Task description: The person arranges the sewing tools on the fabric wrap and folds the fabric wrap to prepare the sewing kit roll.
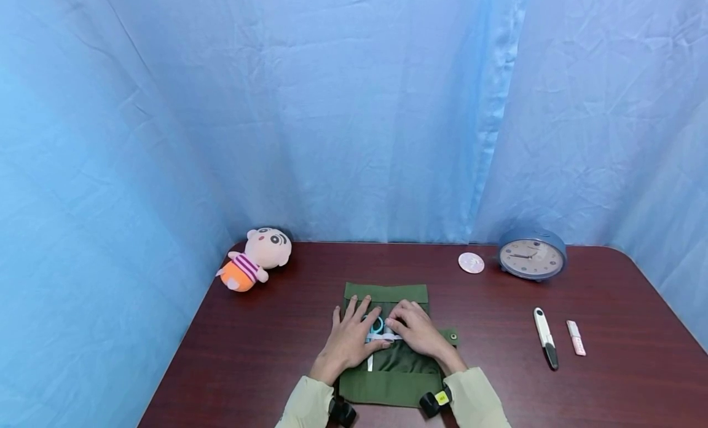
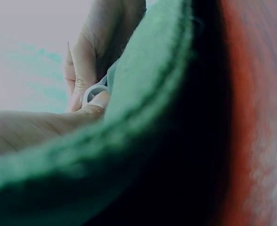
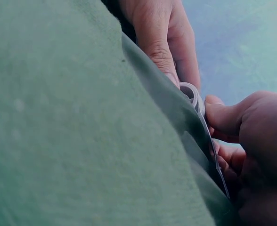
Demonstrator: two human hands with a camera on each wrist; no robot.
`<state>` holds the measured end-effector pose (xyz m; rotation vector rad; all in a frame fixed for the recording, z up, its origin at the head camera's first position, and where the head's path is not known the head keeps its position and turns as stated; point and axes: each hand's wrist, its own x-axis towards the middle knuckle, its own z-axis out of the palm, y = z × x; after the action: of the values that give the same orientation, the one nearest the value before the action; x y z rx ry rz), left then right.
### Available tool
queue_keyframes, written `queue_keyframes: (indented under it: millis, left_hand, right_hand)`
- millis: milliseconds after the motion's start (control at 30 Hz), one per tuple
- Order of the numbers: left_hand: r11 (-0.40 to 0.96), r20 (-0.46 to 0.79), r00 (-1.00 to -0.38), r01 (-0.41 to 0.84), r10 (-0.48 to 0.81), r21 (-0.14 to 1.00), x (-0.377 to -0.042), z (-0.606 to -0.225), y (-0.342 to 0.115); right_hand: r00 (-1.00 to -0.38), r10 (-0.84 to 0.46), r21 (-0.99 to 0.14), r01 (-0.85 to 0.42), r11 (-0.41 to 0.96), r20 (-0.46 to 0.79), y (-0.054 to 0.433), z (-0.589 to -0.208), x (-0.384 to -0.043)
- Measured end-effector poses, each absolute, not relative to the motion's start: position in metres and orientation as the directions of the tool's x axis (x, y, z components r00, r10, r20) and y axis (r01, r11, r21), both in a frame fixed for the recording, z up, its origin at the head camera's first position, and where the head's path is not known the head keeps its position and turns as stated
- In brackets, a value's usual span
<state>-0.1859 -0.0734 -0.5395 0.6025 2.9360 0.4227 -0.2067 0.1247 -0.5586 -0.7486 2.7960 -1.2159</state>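
White strap [image 1: 381,336] ran left-right at lower centre of frame, right hand [image 1: 417,333] apparently pinching it from upper right, left hand [image 1: 350,340] spread wide at its left.

Room between green pouch [image 1: 387,389] and white-and-black tool [image 1: 544,332], blue clock [image 1: 532,259] an obstacle behind

The pouch [image 1: 387,388] is green, its elastic band [image 1: 381,337] white, the scissors' handle [image 1: 381,325] turquoise.
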Motion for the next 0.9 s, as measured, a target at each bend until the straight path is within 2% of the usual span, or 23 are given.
queue_keyframes:
  millis: [233,500,900]
  left_hand:
    - [0.882,-0.056,-0.912,0.374,0.405,0.287,-0.185,-0.5389,-0.0739]
    - [0.88,-0.072,-0.911,0.369,0.406,0.298,-0.1859,-0.5394,-0.0749]
    - [0.88,-0.068,-0.912,0.369,0.405,0.3,-0.1858,-0.5405,-0.0746]
  right_hand:
    - [-0.884,-0.435,-0.69,-0.423,0.587,0.172,0.125,-0.5583,-0.2064]
    - [-0.881,-0.443,-0.744,-0.405,0.531,0.164,0.1286,-0.558,-0.2074]
    - [-0.878,-0.455,-0.721,-0.41,0.559,0.147,0.1272,-0.5576,-0.2079]
